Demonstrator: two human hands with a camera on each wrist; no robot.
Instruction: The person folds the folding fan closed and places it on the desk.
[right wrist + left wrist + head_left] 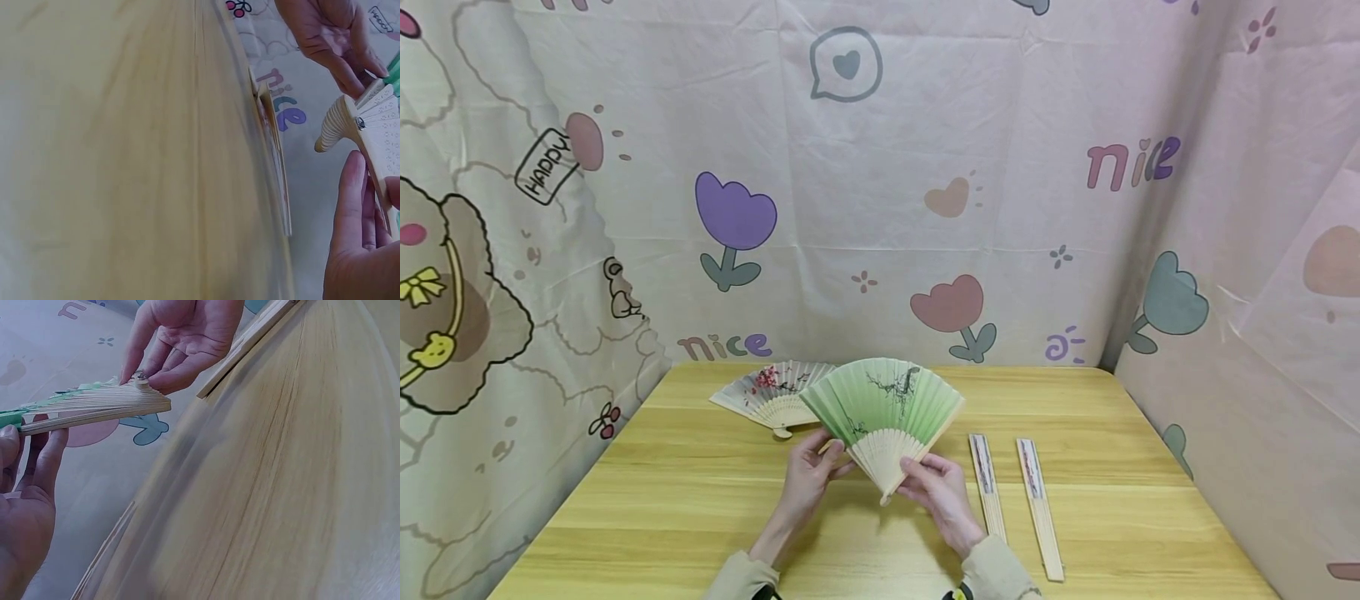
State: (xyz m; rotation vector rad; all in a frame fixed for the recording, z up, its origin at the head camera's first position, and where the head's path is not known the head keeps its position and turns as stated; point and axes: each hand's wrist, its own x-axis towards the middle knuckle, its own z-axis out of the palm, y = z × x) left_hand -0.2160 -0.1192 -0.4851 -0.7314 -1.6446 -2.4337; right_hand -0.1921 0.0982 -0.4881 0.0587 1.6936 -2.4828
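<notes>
Left hand (808,479) and right hand (942,493) pinch a green fan (887,404), partly hiding the table edge (1033,372) at twelve o'clock.

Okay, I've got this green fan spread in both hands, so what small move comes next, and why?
Probably lower the green fan onto the table near the blossom fan: your left hand and right hand hold it spread above the surface, while that one already lies open there.
</notes>
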